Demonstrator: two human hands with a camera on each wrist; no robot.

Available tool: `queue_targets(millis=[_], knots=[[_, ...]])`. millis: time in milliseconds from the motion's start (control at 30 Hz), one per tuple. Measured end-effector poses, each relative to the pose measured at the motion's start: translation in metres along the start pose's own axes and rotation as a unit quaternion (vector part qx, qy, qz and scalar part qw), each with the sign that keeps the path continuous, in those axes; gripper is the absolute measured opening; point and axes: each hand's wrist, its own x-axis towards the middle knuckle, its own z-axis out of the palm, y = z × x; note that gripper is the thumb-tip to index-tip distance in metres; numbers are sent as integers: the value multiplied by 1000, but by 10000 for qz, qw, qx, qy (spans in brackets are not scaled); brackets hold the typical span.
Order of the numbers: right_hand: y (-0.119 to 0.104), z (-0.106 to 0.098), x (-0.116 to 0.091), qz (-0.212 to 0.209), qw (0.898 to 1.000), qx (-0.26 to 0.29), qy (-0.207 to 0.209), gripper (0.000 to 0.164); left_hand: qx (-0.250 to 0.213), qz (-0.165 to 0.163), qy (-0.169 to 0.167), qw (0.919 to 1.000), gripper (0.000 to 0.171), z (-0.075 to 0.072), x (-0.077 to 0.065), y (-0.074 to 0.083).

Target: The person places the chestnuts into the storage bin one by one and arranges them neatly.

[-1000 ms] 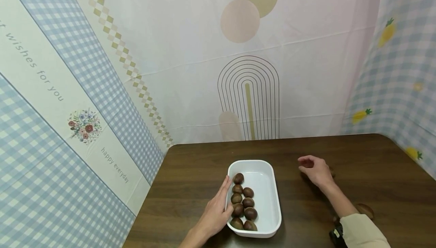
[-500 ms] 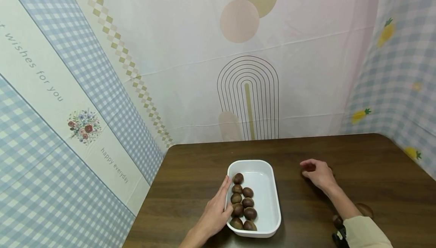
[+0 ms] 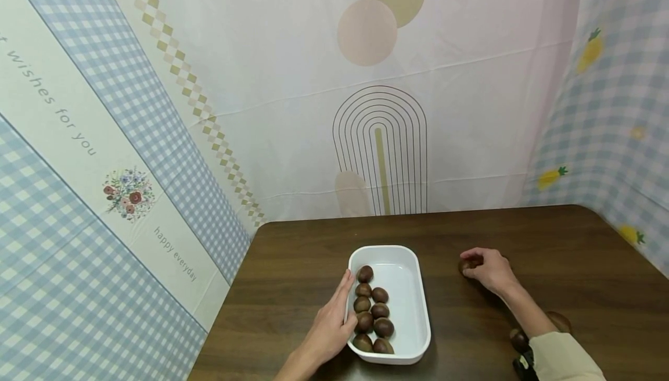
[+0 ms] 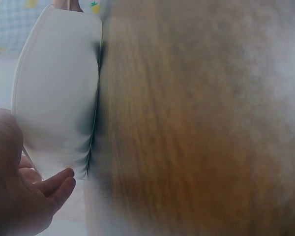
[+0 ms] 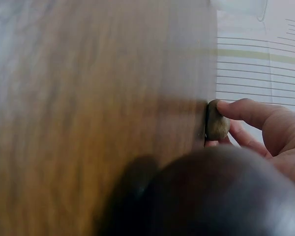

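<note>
Right wrist view: a small, glossy brown chestnut (image 5: 217, 121) is pinched against the wooden table (image 5: 88, 98) by the right hand (image 5: 265, 132).

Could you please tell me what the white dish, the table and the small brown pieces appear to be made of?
The white dish looks like glazed ceramic or smooth plastic: glossy, thick rounded rim. The table shows dark wood grain, possibly veneer or laminate. The brown pieces, like the one the right hand pinches, look like chestnuts with smooth, shiny shells. The left hand rests against the dish.
</note>
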Motion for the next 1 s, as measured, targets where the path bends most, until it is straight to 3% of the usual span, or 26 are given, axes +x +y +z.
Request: queue_targets(millis=[633, 1000], knots=[[2, -2, 0, -185, 9995, -221, -113, 35, -6, -50, 8, 10000, 78, 1, 0, 0], [2, 1, -2, -97, 9997, 135, -163, 35, -4, -56, 12, 10000, 76, 1, 0, 0]])
